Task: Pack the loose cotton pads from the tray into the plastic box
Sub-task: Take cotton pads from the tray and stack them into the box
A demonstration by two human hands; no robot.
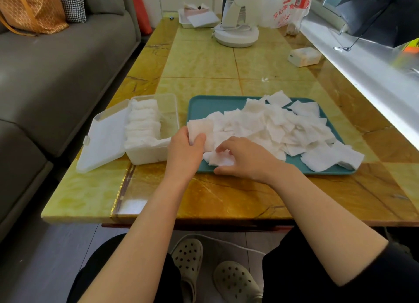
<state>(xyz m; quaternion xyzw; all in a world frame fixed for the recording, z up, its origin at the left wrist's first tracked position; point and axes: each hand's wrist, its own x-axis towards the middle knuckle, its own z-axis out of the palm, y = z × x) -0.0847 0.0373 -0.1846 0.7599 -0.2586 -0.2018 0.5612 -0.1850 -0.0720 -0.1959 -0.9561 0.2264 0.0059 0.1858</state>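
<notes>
A teal tray [204, 104] on the yellow marble table holds a heap of several loose white cotton pads [278, 125]. Left of it stands the clear plastic box [169, 112], its hinged lid [104, 141] flipped open to the left, with a row of pads packed along its left side. My left hand [184, 153] grips a small stack of pads [200, 129] at the tray's near left corner. My right hand [244, 158] lies over the tray's front edge, its curled fingers pinching a pad [221, 159] from the heap.
A white desk fan [237, 25] stands at the far end of the table, with a white dish [197, 19] and a plastic bag [288, 5] beside it. A small box [305, 56] lies at the right. A grey sofa [56, 71] runs along the left.
</notes>
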